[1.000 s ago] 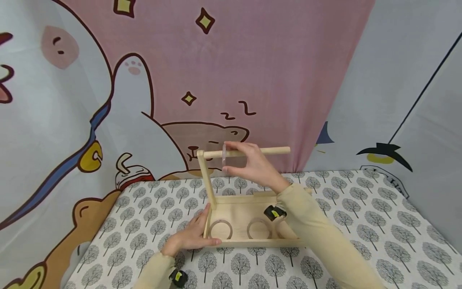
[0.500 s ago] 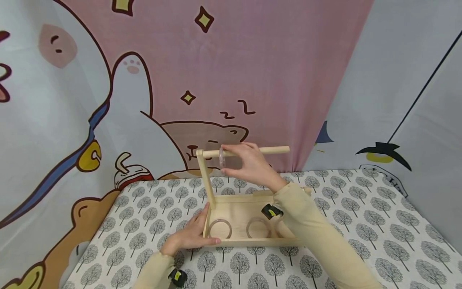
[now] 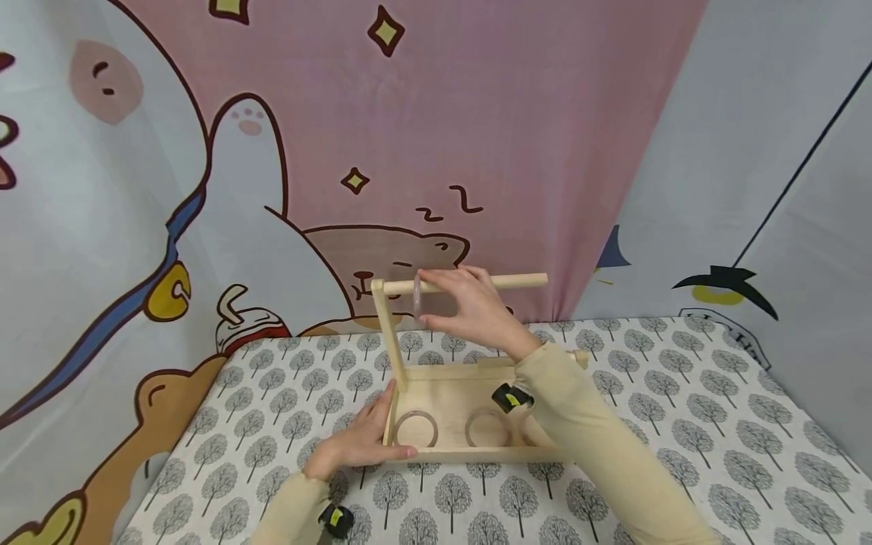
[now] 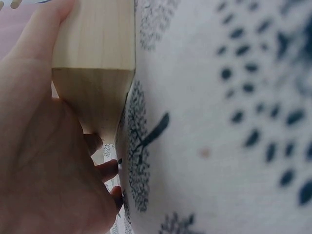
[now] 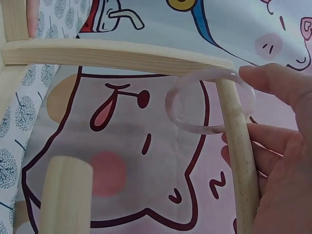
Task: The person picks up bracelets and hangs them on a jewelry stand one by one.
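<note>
A wooden bangle stand (image 3: 390, 333) has a tray base, an upright post at the left and a horizontal rod (image 3: 521, 281) at the top. My right hand (image 3: 480, 306) pinches a translucent pale pink bangle (image 3: 418, 299) between thumb and fingers. In the right wrist view the bangle (image 5: 175, 117) encircles the rod (image 5: 239, 161) near its joint with the post. My left hand (image 3: 361, 439) grips the front left corner of the tray, thumb along the front edge; the left wrist view shows the palm against the wooden end (image 4: 92, 92).
Inside the tray lean a bangle (image 3: 416, 430) at the left, another bangle (image 3: 488, 430) in the middle, and a third partly behind the right sleeve. A lower wooden peg (image 3: 580, 359) sticks out at the right. The tree-patterned cloth (image 3: 286, 409) covers the table before a cartoon curtain.
My right hand has slid the bangle slightly left along the rod, towards the post, then stayed nearly still. My left hand has kept its place on the tray corner.
</note>
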